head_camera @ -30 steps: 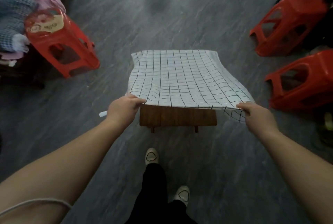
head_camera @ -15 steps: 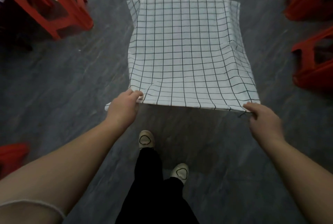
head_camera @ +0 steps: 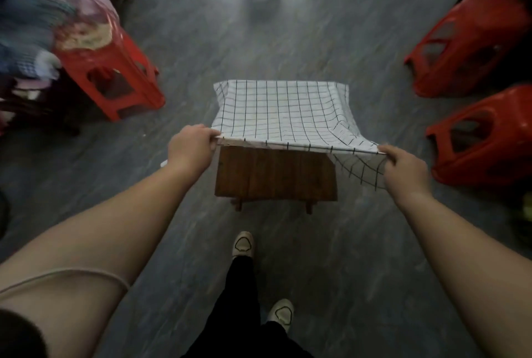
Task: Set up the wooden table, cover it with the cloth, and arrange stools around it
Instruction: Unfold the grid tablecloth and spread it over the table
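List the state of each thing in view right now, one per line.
checked cloth: held up by its near edge, far part draped over the table
wooden table: upright, near part uncovered
left hand: grips near left corner
right hand: grips near right corner
left stool: upright
two right stools: tilted in this view
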The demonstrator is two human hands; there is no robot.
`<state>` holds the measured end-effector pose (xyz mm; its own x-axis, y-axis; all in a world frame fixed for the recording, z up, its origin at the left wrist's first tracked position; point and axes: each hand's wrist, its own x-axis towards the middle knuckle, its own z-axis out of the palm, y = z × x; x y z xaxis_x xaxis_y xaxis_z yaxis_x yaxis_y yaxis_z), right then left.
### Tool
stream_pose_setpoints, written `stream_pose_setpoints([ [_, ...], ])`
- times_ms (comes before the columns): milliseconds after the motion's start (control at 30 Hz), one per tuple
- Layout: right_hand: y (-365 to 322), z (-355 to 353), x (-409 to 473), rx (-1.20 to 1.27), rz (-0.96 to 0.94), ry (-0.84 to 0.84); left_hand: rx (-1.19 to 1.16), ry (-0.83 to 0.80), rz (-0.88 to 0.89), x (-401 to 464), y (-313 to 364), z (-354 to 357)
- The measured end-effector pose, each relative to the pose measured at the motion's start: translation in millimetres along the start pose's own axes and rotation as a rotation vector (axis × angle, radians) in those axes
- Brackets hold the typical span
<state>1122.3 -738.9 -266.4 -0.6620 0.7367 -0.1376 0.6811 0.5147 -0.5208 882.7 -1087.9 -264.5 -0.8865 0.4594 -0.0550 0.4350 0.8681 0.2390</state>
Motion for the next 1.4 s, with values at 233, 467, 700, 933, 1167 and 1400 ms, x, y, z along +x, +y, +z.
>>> stream_pose_setpoints([
  [233,-66.3,-51.7,70.4,-0.081,-0.054,0.071,-0.035,0.065,-0.026,72.1,16.3,-60.2],
  [467,-145.2,-71.1,162.7,-0.097,-0.070,0.113,-0.136,0.095,-0.018,176.7,10.2,-104.6],
  [700,-218.0,-85.0,255.7,-0.085,-0.045,0.165,-0.153,0.100,0.014,294.1,10.9,-156.5],
  [933,-265.2,-111.4,339.4,-0.058,-0.107,0.201,-0.132,0.148,0.038,381.0,23.6,-198.7],
  [1167,-309.7,-148.4,417.3,-0.057,-0.214,0.250,-0.082,0.243,0.070,446.2,36.8,-238.2],
  [1400,-346.0,-177.5,466.3,-0.184,-0.345,0.324,-0.090,0.319,0.079,487.8,39.9,-254.4],
])
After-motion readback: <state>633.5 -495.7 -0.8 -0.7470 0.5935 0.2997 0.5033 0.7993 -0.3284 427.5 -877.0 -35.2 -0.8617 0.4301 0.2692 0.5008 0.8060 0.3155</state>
